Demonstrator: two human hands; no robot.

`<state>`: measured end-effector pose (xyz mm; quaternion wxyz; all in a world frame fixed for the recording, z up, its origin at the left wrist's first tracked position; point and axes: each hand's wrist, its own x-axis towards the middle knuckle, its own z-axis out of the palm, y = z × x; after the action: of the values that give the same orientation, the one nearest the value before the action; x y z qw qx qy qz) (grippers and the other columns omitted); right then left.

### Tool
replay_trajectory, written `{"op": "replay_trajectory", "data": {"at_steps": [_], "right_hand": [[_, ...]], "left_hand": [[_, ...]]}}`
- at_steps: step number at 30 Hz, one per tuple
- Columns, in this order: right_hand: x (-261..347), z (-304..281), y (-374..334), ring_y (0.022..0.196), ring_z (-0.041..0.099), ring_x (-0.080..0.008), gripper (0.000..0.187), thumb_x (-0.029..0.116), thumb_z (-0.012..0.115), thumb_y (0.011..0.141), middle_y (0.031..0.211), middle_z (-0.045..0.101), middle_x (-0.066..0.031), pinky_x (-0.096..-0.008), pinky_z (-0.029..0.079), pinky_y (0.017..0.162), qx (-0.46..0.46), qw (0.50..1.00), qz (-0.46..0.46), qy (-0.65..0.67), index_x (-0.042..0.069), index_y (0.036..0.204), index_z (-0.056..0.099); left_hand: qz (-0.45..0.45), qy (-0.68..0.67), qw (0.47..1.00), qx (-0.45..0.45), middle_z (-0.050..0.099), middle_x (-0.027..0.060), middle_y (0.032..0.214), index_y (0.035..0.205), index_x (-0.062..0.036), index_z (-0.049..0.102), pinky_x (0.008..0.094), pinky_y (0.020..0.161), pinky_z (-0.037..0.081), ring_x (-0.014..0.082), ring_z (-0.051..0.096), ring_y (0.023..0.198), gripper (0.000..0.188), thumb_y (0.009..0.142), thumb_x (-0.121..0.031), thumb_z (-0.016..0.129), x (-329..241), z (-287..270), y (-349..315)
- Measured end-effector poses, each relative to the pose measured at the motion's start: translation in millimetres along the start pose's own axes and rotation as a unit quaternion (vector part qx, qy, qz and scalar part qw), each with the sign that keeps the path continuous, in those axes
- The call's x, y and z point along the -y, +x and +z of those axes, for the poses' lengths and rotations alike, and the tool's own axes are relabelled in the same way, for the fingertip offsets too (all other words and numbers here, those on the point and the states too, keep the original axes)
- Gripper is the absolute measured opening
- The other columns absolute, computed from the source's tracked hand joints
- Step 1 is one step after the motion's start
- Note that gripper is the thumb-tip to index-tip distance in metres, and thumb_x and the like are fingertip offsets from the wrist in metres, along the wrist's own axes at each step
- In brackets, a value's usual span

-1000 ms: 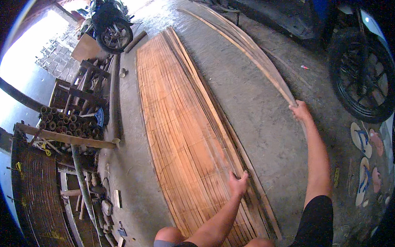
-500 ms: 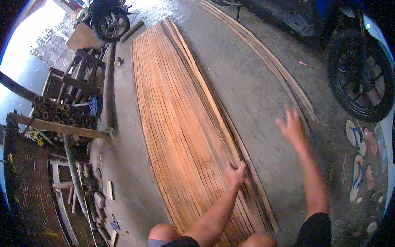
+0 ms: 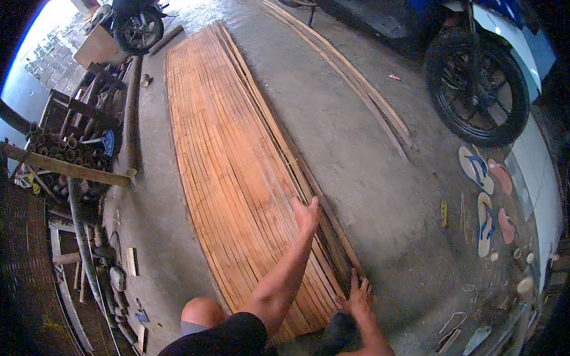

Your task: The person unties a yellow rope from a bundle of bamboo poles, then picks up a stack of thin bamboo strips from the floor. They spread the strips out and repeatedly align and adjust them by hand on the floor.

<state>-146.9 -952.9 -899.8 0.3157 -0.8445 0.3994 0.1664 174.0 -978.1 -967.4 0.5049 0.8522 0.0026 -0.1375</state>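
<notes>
A long panel of narrow bamboo strips (image 3: 225,169), laid side by side, stretches over the floor away from me. Along its right edge, several loose bamboo strips (image 3: 284,151) are bunched together. My left hand (image 3: 307,216) is closed on these strips about midway along, the thumb on the panel side. Closer to me, my right hand (image 3: 358,298) grips the near end of the outer strips, its thumb and fingers on either side. The undersides of the fingers are hidden.
Spare bamboo strips (image 3: 348,70) lie on the concrete floor to the right. Motorcycle wheels stand at far left (image 3: 138,30) and right (image 3: 478,87). Sandals (image 3: 484,224) rest at the right. Stacked bamboo tubes (image 3: 63,146) and a wooden beam (image 3: 66,165) line the left side.
My right hand has come down from the air at the right onto the near end of the strips. The left hand keeps its hold. The whole view has shifted rightward.
</notes>
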Motion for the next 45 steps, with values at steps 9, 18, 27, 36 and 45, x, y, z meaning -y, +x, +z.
{"op": "replay_trajectory", "data": {"at_steps": [9,18,27,36,45], "right_hand": [[-88,-56,58,0.11,0.066,-0.039,0.081,0.048,0.078,0.084,0.126,0.066,-0.0215,-0.0464,0.051,0.096,0.002,0.977,-0.036,0.21,-0.001,0.142,0.048],[-73,-101,66,0.124,0.056,-0.0411,0.073,0.053,0.068,0.091,0.134,0.058,-0.027,-0.045,0.045,0.105,-0.171,0.969,0.01,0.179,0.0,0.139,0.052],[-146,-39,-22,0.136,0.045,-0.0429,0.064,0.044,0.067,0.092,0.151,0.043,-0.0244,-0.0481,0.039,0.112,-0.172,0.976,0.123,0.054,0.007,0.142,0.051],[-130,-9,-41,0.146,0.025,-0.049,0.085,0.056,0.068,0.086,0.162,0.024,-0.0244,-0.0606,0.021,0.119,-0.278,0.958,0.061,-0.033,0.016,0.155,0.038],[-57,12,-23,0.151,0.018,-0.0447,0.096,0.085,0.059,0.072,0.164,0.019,-0.0231,-0.0679,0.011,0.118,-0.093,0.929,-0.31,-0.181,0.038,0.154,0.04]], "left_hand": [[0.07,-0.12,0.972,0.192,0.062,0.03,0.121,0.135,0.0073,0.045,0.0422,0.098,0.047,0.0374,0.062,0.117,0.066,0.093,-0.037,0.07,-100,17,2],[0.389,0.339,0.832,0.206,0.035,0.032,0.154,0.154,-0.0032,0.032,0.0539,0.116,0.029,0.0456,0.037,0.142,0.084,0.094,-0.055,0.06,5,-64,44],[0.412,0.332,0.819,0.22,0.025,0.0274,0.161,0.155,-0.006,0.033,0.0601,0.121,0.008,0.0427,0.02,0.151,0.08,0.094,-0.049,0.062,82,-114,-70],[0.438,0.334,0.814,0.185,0.031,0.0254,0.158,0.151,-0.0012,0.036,0.06,0.122,0.007,0.0415,0.024,0.149,0.078,0.093,-0.049,0.061,87,-118,-86],[0.398,0.236,0.864,0.2,0.029,0.0258,0.159,0.149,-0.0042,0.039,0.061,0.121,0.01,0.0414,0.025,0.149,0.076,0.091,-0.042,0.069,80,-139,-81]]}}
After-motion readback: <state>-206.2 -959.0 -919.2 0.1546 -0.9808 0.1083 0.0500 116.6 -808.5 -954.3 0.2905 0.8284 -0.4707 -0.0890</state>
